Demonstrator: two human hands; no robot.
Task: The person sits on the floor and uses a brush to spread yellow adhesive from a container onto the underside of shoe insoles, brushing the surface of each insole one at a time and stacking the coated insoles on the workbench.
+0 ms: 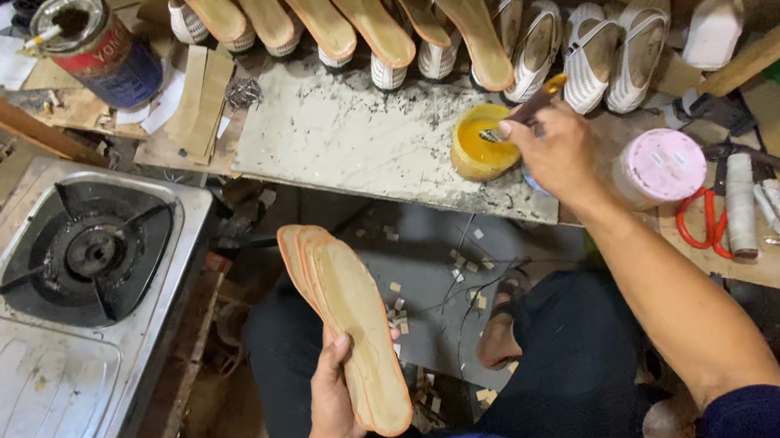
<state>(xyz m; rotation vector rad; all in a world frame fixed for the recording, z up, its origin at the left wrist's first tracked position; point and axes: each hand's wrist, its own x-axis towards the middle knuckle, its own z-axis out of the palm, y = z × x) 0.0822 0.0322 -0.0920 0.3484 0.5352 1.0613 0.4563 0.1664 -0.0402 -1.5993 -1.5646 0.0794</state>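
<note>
While the person sits low by the work board (350, 144), each hand has something in it. The left hand (338, 396) is down near the lap. Its fingers are curled round the heel end of a small stack of tan shoe soles (348, 320). The thumb lies on the top sole, and the other fingers are tucked under the stack, so the hand is wrapped tight on it. The soles point up and away from the body, flat side up.

The right hand (557, 152) is stretched out over the board. Its fingers are pinched shut on the handle of a brush (527, 113). The tip of the brush dips into a small yellow pot of glue (479, 145). The pot stands on the near edge of the board, just beside the hand.

A pink round lid (661, 165) lies to the right of that hand, very close to the wrist. Red scissors (701, 220) lie past it, next to a white roll (739, 203). A row of striped shoes and soles (443, 11) leans at the back of the board. A big tin can (99, 46) stands at the top left. A gas stove (68, 291) sits on the left, well apart from both hands.
</note>
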